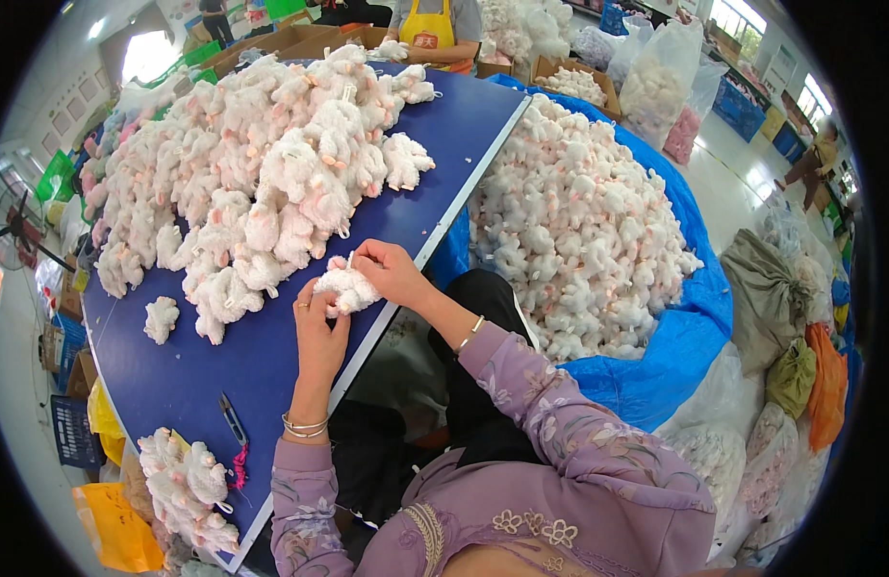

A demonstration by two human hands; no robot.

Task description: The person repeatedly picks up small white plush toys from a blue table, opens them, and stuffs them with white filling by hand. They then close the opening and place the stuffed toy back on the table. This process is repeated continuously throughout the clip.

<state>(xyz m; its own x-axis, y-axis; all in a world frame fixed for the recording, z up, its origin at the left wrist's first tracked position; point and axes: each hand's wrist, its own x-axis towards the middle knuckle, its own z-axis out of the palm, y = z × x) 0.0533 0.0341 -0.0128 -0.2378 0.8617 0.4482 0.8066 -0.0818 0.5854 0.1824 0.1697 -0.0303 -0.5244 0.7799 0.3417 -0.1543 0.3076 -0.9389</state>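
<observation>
A small white plush toy [346, 287] with pinkish parts is held between my two hands, over the right edge of the blue table. Fingers of my left hand [319, 322] grip its lower left side. My right hand [392, 274] pinches it from the upper right. Beyond my hands a big heap of similar white plush toys [262, 163] covers the far part of the table [165, 370]. One single plush toy [161, 319] lies apart to the left. Thread snips [233, 420] with a pink cord wound on the handle rest nearer me.
At the near left corner lies a smaller pile of plush toys [183, 486]. Right of the table, a blue sack [690, 332] brims with more of them. A person in a yellow apron [427, 29] stands across the table. Several stuffed bags [774, 288] line the right side.
</observation>
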